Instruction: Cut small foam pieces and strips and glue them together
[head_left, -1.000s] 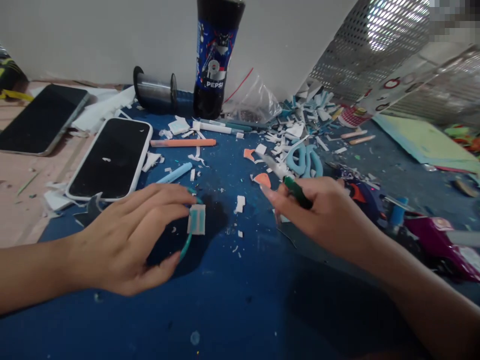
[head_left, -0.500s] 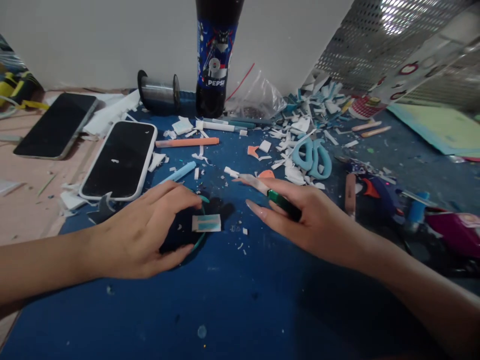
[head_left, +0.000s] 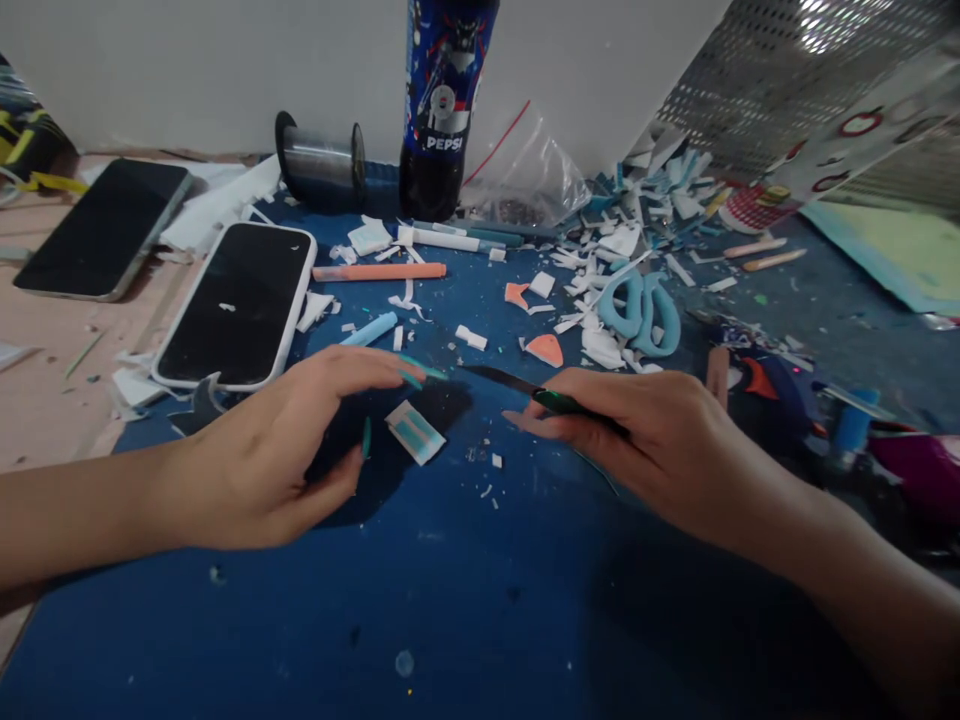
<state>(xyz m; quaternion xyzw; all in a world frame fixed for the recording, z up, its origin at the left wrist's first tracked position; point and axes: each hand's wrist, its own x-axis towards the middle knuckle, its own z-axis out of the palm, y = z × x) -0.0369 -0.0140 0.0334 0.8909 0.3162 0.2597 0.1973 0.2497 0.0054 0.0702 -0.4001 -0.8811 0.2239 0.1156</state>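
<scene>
My right hand (head_left: 622, 430) grips a craft knife with a green handle (head_left: 561, 401); its thin dark blade points left above the blue mat. My left hand (head_left: 300, 450) rests at the left with fingers and thumb apart, holding nothing. Just right of its fingertips lies a small white piece with light blue strips (head_left: 417, 433), flat and turned at an angle. Tiny white scraps (head_left: 496, 461) lie between the hands. Beyond the blade are a white bit (head_left: 471, 338) and an orange rounded piece (head_left: 544, 349).
Behind stand a Pepsi bottle (head_left: 442, 130) and a wire spool (head_left: 319, 165). Two phones, a white-edged one (head_left: 236, 305) and a dark one (head_left: 105, 230), lie left. Light blue scissors (head_left: 640, 310) sit among paper scraps. An orange marker (head_left: 379, 272) lies at the back; a blue-and-orange tool (head_left: 780, 380) lies right.
The small blue-striped piece has turned clockwise and lies apart from my left fingers, which have opened. The knife's blade has rotated edge-on, and the view has shifted slightly.
</scene>
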